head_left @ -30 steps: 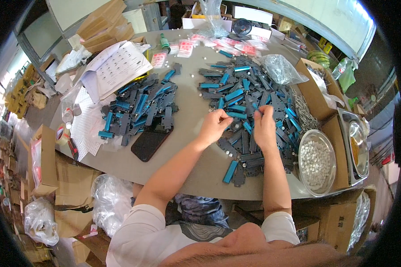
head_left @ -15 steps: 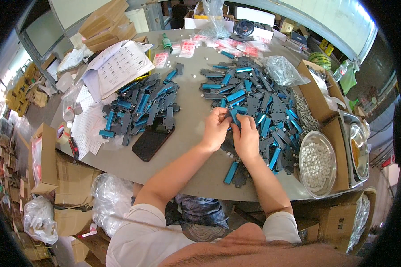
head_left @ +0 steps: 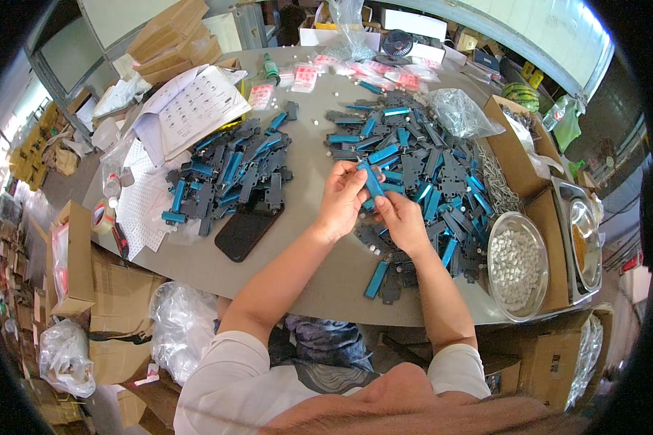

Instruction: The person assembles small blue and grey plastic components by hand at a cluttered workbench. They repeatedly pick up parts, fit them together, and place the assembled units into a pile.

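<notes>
Between my two hands is a blue-faced, dark-edged metal piece (head_left: 371, 179), long and narrow, tilted over the right-hand heap. My left hand (head_left: 339, 199) is closed on its upper end with thumb and fingers. The thumb and fingers of my right hand (head_left: 405, 221) pinch its lower end. Beneath and beyond them spreads a large heap (head_left: 413, 170) of similar blue and dark grey pieces with flat, notched plates. A second, smaller heap (head_left: 232, 168) of such pieces lies to the left. One loose piece (head_left: 376, 280) rests near the table's front edge.
A steel bowl (head_left: 495, 296) of small white pieces stands at the right, beside a cardboard box (head_left: 548, 210). A black phone (head_left: 245, 236) lies by the left heap, below printed sheets (head_left: 196, 109). Clear bags (head_left: 461, 116), red-and-white packets (head_left: 306, 78) and a small fan (head_left: 397, 43) sit farther back.
The blue-faced piece has been turned and shows more of its long blue side. My hands have moved apart along it, the right one shifting lower.
</notes>
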### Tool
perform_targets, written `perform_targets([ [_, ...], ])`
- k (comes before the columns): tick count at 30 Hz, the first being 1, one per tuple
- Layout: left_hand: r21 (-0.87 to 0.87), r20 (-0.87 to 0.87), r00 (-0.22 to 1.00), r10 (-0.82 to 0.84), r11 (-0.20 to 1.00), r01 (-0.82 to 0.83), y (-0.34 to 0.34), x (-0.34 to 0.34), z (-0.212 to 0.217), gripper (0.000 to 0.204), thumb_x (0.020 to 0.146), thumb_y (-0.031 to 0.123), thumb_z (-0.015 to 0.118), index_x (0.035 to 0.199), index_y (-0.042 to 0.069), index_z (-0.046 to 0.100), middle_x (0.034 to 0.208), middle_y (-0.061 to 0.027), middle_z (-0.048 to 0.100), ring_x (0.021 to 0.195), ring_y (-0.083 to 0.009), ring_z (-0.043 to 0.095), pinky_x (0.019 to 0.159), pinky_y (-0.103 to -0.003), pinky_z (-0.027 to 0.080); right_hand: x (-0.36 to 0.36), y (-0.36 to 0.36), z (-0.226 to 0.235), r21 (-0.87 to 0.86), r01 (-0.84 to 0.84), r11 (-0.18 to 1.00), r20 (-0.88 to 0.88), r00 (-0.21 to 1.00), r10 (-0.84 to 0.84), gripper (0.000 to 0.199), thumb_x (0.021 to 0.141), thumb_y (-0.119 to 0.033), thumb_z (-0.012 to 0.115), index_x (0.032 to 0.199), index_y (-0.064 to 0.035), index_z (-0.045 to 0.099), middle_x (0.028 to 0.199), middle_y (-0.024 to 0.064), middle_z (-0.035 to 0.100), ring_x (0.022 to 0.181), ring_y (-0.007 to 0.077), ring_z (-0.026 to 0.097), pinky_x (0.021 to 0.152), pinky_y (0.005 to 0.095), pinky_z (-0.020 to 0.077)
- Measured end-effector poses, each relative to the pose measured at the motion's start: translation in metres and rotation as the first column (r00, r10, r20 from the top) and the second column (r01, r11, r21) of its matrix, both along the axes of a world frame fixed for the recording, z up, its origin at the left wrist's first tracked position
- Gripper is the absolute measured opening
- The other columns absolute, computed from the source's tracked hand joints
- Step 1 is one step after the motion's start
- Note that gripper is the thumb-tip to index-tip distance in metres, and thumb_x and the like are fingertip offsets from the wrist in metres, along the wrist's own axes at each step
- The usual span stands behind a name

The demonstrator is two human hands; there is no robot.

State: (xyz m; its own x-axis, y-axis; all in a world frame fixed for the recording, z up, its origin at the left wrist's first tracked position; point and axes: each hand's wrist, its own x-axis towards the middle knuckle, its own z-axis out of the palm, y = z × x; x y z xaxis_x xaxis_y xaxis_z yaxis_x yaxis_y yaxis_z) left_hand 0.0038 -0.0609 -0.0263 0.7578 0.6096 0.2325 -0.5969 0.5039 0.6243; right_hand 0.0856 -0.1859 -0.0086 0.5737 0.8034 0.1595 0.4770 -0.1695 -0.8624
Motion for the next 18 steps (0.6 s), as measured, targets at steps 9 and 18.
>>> perform_targets([
  [9,0.07,-0.28,0.96,0.006,0.997,0.014,0.009,-0.007,0.003,0.021,0.089,0.016,0.063,0.102,0.007,0.049,0.098,-0.009,0.059,0.091,-0.0238,0.062,0.08,-0.038,0.055,0.001,0.0,-0.001,0.012,0.018,1.0,0.292,0.956,-0.021,0.03,0.089,-0.027,0.058,0.075,-0.0008,0.056,0.067,0.019,0.056,0.064,0.0395,0.056,0.055,0.0445,0.0435],
  [18,-0.353,-0.221,0.799,0.559,0.718,-0.6,0.09,-0.026,-0.004,0.012,0.092,0.015,0.057,0.089,0.005,0.052,0.076,-0.0038,0.055,0.07,-0.0145,0.057,0.077,-0.031,0.053,0.007,-0.021,0.005,-0.305,-0.185,0.934,0.652,0.674,0.347,0.024,0.07,0.002,0.058,0.088,-0.0094,0.067,0.097,0.0063,0.058,0.095,0.0288,0.056,0.078,0.0409,0.0481],
])
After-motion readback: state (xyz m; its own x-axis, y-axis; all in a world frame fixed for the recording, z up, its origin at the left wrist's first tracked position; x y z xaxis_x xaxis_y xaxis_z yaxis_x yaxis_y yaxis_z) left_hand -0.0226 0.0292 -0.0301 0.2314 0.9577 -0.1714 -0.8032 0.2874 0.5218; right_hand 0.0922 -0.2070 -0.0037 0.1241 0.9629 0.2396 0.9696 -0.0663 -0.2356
